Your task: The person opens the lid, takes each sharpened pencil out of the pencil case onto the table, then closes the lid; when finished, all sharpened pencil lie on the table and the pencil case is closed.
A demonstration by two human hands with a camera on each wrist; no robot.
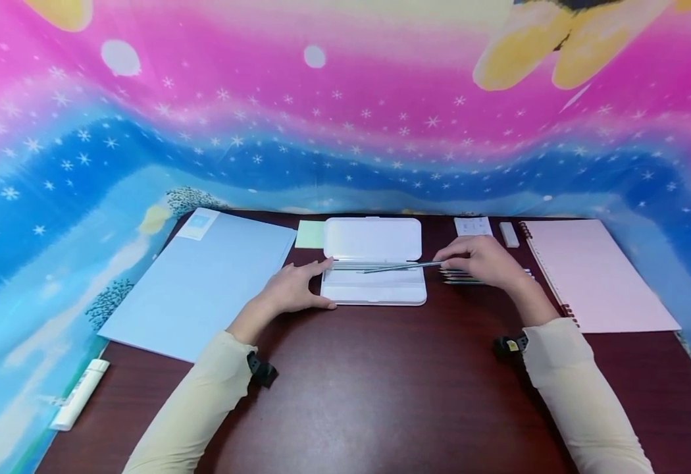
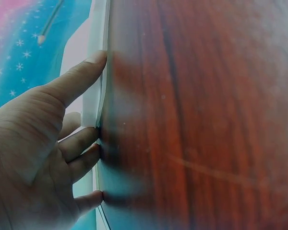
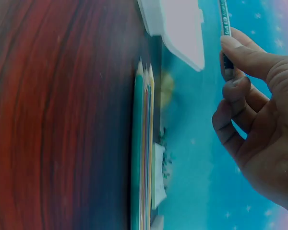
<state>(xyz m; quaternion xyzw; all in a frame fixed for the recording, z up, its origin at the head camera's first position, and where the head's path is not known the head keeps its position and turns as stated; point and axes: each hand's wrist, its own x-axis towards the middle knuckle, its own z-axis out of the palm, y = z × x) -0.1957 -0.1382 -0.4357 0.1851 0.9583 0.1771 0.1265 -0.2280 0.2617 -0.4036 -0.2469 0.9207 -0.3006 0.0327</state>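
Note:
A white pencil case (image 1: 375,294) lies on the table with its lid (image 1: 373,238) raised at the back. My left hand (image 1: 289,288) holds its left end, thumb at the front edge and index finger near the back corner. In the left wrist view, the thumb (image 2: 81,76) presses the case's rim. My right hand (image 1: 483,260) pinches a green pencil (image 1: 401,266) near its end, slanting above the case's back compartment. At least one pencil lies inside there. Below the right hand, several pencils (image 3: 143,143) lie side by side on the table, partly hidden in the head view.
A light blue folder (image 1: 203,283) lies left, a pink spiral notebook (image 1: 606,276) right. Behind are green sticky notes (image 1: 310,234), a small white printed packet (image 1: 472,226) and a white eraser (image 1: 509,234). A white tube (image 1: 81,395) lies at the left edge. Patterned cloth (image 1: 345,145) hangs behind.

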